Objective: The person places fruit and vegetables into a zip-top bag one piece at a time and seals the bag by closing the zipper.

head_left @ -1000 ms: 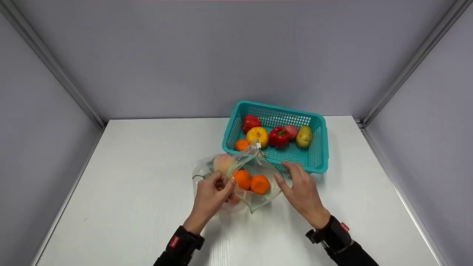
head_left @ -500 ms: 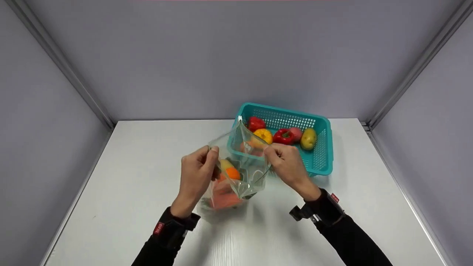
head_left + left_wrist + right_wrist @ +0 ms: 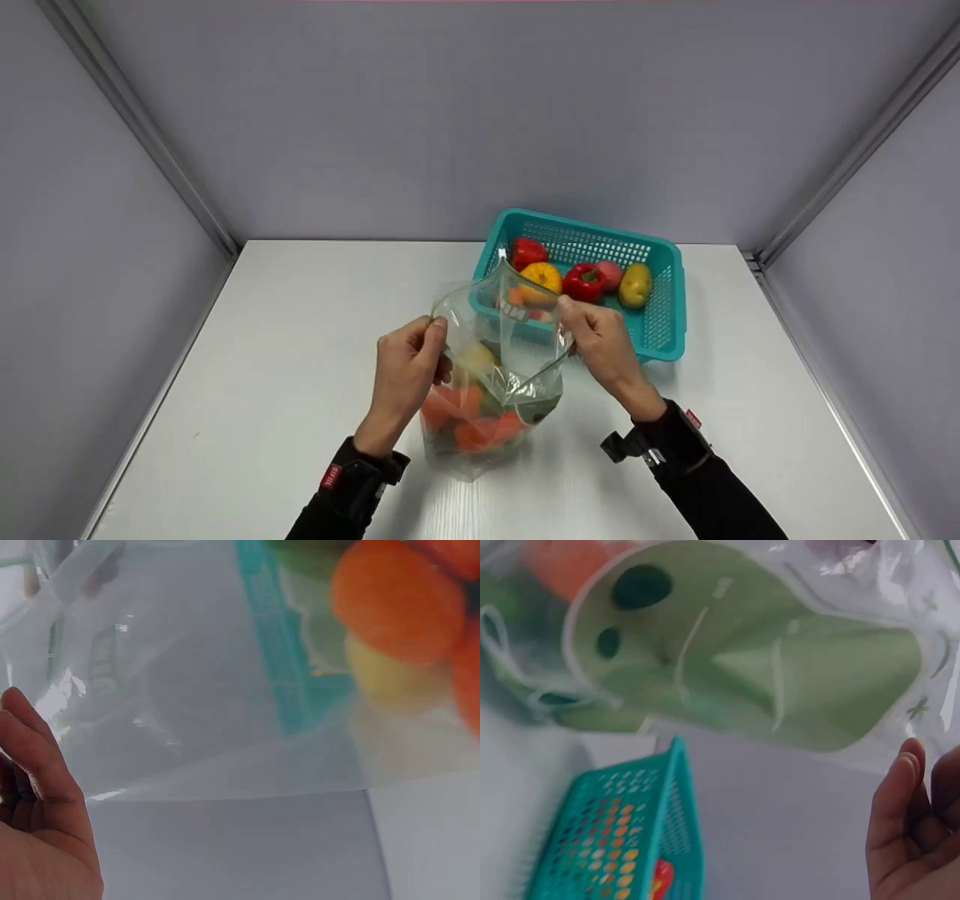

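Note:
A clear plastic bag [image 3: 495, 375] hangs upright in front of the basket, its mouth spread open. My left hand [image 3: 401, 367] pinches the left edge of the mouth between thumb and curled fingers. On the opposite edge, my right hand [image 3: 604, 349] grips the rim the same way. Orange fruits [image 3: 397, 600] and a pale yellow one [image 3: 397, 679] show through the film, gathered low in the bag. The right wrist view shows a large green print [image 3: 817, 675] on the bag's side, with the right fingertips [image 3: 904, 765] at its edge.
Behind the bag stands a teal basket [image 3: 667, 300], partly overlapped by it in the head view. Inside are red peppers [image 3: 583, 283], a yellow pepper [image 3: 541, 279], a pinkish round fruit [image 3: 609, 275] and a yellow-green oval one [image 3: 635, 285]. Grey walls enclose the white table [image 3: 322, 300].
The bag has gone from lying slumped on the table to being held upright. My right hand, earlier spread beside it, now grips its rim. The fruit has settled toward the bottom.

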`<state>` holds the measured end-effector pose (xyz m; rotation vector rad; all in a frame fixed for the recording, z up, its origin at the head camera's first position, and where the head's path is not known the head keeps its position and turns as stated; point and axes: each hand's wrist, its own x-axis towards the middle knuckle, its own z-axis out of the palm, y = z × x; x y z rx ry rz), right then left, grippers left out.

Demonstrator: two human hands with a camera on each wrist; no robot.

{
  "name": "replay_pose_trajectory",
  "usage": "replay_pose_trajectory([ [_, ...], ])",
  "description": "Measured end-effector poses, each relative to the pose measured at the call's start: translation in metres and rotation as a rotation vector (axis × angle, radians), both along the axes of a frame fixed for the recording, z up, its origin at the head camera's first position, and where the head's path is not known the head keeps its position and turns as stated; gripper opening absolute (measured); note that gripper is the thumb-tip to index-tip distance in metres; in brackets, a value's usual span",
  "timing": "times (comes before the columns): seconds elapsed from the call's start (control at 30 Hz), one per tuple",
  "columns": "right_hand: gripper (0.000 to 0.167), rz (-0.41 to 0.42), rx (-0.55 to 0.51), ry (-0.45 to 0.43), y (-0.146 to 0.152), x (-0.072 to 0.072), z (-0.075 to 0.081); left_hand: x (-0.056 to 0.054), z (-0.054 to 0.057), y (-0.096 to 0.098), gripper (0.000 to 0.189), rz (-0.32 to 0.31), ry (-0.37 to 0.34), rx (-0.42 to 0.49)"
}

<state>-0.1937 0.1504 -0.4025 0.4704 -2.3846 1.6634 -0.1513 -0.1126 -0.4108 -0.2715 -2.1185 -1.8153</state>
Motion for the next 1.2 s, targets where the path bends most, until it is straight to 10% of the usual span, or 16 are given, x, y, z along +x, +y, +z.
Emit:
replay_pose_trajectory([
  [0.17, 0.053, -0.059, -0.001, -0.075, 0.02, -0.013, -0.024, 0.008, -0.023, -0.001, 0.042, 0.012, -0.088, 0.035],
  [0.33, 0.023, -0.132, 0.236, -0.082, 0.026, -0.037, -0.039, 0.014, -0.035, -0.002, 0.042, 0.026, -0.112, 0.032],
  [0.77, 0.039, 0.011, 0.639, -0.214, -0.004, -0.096, -0.054, 0.015, -0.034, 0.001, 0.042, -0.006, -0.061, 0.007],
  [1.2, 0.042, 0.077, 0.763, -0.341, -0.012, -0.123, -0.07, 0.016, -0.032, 0.003, 0.039, -0.014, -0.059, -0.001],
])
